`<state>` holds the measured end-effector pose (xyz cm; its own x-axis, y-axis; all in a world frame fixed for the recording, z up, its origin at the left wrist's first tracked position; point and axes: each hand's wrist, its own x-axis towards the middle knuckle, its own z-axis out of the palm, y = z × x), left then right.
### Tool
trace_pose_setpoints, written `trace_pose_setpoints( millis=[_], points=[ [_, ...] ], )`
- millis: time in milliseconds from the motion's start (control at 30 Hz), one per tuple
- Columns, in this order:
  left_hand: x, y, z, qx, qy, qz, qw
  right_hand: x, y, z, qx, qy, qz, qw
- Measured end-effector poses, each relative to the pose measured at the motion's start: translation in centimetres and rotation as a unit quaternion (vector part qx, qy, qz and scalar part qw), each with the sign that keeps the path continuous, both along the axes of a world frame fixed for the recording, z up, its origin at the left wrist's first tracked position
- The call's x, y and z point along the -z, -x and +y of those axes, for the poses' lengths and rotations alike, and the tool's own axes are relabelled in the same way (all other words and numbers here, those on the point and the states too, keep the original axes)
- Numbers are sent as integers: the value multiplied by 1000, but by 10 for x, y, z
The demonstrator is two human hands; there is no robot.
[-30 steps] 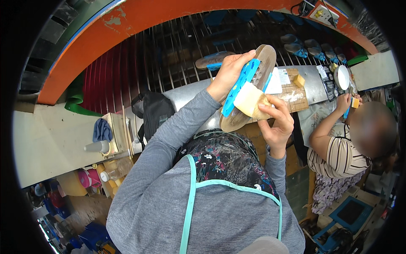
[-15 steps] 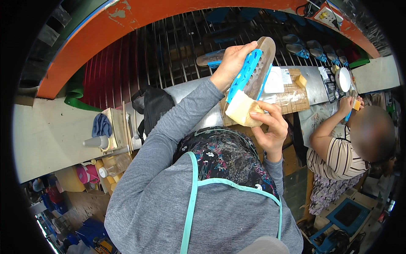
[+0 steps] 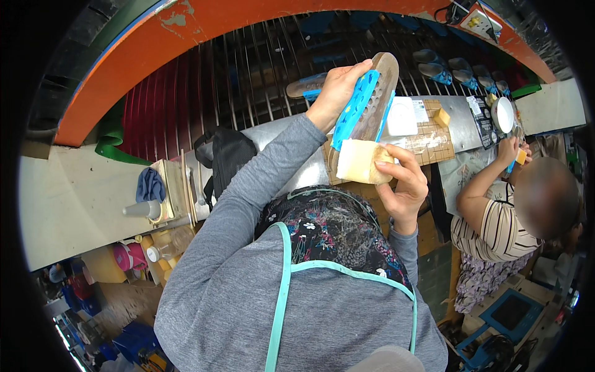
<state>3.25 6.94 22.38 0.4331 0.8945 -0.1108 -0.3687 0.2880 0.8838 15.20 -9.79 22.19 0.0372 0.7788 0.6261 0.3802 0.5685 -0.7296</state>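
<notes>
My left hand grips a sandal with a brown footbed and blue patterned side flaps, raised over the bench and tilted. Its fingers wrap over the left flap, partly hidden behind it. In my right hand is a pale yellow sponge block, pinched between thumb and fingers. The sponge covers the near end of the sandal; whether it presses on it is hard to tell. Just left of my left hand, a similar sandal lies on the metal bars.
A rack of metal bars runs under an orange arch. More blue sandals stand at far right. Around the board are a white container and small sponge. A black bag sits left; a co-worker works right.
The sponge has turned, showing a broader face, and moved slightly right with my right hand. My left hand and the sandal have shifted slightly left.
</notes>
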Motion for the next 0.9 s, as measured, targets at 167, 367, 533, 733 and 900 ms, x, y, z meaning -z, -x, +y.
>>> trace_pose_setpoints(
  millis=[167, 367, 533, 733, 900],
  points=[
    [2, 1, 0, -9, 0, -5, 1000, -1, 3, 1, -2, 1, -31, 1000],
    [4, 5, 3, -26, 4, -4, 1000, -6, -6, 4, -94, 36, -34, 994],
    [7, 9, 6, -110, 10, -39, 993, 2, -1, 7, 83, 44, -10, 996],
    [10, 22, 8, -271, -23, -96, 957, 12, 16, -2, 82, 58, 0, 995],
    [13, 33, 8, -305, -111, -44, 945, 16, 22, -8, 64, 51, -8, 997]
  ],
)
